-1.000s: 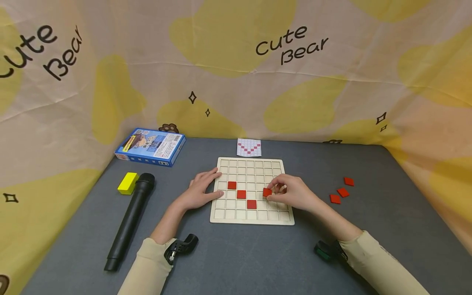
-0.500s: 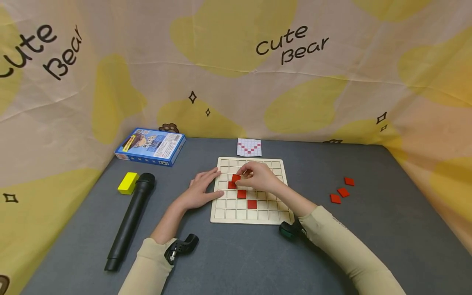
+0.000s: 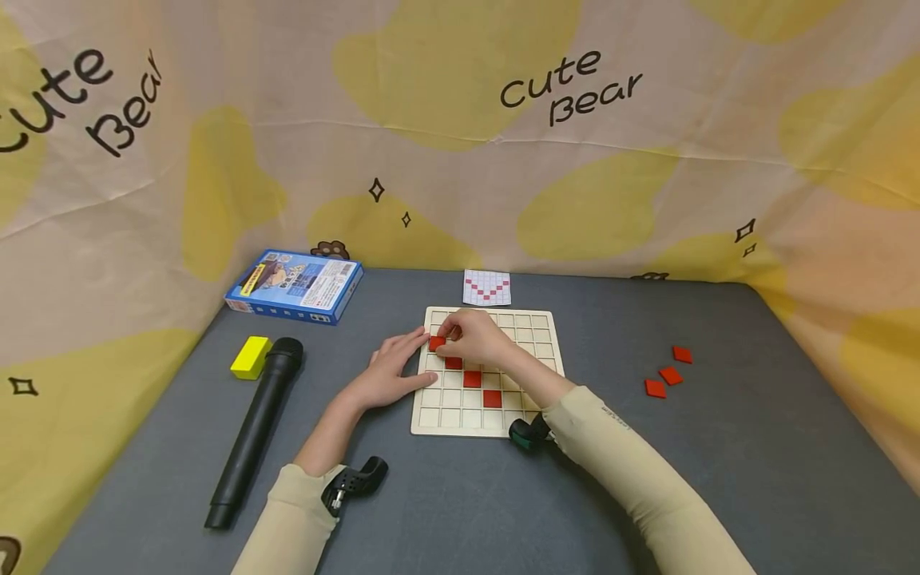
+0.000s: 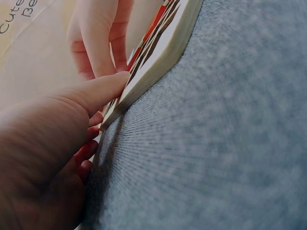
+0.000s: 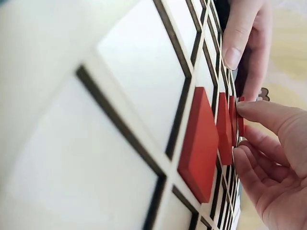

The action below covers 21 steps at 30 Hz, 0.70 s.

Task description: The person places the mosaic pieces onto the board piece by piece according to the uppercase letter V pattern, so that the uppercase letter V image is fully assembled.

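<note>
Wooden grid board [image 3: 434, 418], left hand [image 3: 390, 370] resting on its edge, fingers spread. Right hand [image 3: 477, 339] pinches a red square tile [image 3: 435, 343] at the leftmost column. Looks like mid-placing; probably just needs squaring up, then letting go.

We record a cream, square-gridded board [image 3: 451, 418] with a stepped diagonal of red tiles [image 3: 472, 379], on a grey table [image 3: 446, 511]. Near the table's back edge we note a white card [image 3: 486, 288] bearing a pink V; toward the back-left corner, a blue box [image 3: 295, 284]; along the left edge, a yellow block [image 3: 250, 358] and black microphone [image 3: 251, 439].
</note>
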{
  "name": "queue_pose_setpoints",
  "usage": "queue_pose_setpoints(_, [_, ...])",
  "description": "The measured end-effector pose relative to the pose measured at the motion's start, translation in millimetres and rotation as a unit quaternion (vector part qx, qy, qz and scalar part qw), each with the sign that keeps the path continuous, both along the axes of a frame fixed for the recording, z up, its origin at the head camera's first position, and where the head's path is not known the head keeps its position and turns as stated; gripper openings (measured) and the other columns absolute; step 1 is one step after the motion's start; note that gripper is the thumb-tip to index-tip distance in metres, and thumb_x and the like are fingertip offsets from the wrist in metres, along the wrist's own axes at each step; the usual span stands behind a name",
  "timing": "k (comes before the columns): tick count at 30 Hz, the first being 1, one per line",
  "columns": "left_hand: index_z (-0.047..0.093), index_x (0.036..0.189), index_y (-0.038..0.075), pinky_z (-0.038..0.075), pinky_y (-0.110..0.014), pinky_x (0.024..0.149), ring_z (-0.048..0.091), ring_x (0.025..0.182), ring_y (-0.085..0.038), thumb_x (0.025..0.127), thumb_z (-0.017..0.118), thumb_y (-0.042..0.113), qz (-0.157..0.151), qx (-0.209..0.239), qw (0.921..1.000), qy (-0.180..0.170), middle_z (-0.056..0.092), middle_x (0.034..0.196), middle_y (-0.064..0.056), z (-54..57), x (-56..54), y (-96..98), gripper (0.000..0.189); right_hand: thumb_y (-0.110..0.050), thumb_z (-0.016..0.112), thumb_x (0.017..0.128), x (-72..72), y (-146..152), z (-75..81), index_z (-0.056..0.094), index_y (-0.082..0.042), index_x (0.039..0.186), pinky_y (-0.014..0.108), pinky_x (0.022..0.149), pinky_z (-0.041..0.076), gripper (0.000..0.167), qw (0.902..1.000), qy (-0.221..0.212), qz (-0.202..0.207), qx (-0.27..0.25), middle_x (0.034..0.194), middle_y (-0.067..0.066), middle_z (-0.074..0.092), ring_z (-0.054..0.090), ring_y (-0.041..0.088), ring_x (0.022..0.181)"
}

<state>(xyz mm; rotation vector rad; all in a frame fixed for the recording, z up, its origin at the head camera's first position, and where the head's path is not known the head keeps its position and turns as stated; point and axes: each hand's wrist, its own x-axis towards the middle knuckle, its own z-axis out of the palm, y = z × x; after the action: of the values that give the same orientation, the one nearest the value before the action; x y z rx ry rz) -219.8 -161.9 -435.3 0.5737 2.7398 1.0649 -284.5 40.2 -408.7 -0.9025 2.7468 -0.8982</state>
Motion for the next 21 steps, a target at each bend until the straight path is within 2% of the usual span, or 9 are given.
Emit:
queue_pose_setpoints(17, [0.032, 0.153, 0.009, 0.016, -0.061, 0.105, 0.018, 0.142, -0.033, 0.093, 0.066, 0.036, 0.002, -0.002, 1.0000, -0.006, 0.021, 0.161, -0.009, -0.1, -0.2, 0.7, 0.074, -0.022, 0.082, 0.081, -0.6, 4.1, -6.8, 0.074, -0.010, 0.100, 0.026, 0.077, 0.047, 0.024, 0.9994, -0.014, -0.003, -0.030, 0.091, 0.000, 0.065, 0.058, 0.014, 0.083])
queue_pose_setpoints(21, [0.033, 0.153, 0.009, 0.017, -0.060, 0.105, 0.018, 0.141, -0.033, 0.093, 0.066, 0.037, 0.003, -0.001, 1.0000, -0.005, 0.021, 0.161, -0.009, 0.0, 0.0, 0.9, 0.074, -0.023, 0.077, 0.085, -0.4, 8.5, -8.4, 0.075, -0.012, 0.103, 0.027, 0.079, 0.047, 0.022, 0.9976, -0.033, -0.024, -0.055, 0.092, -0.003, 0.068, 0.060, 0.011, 0.086])
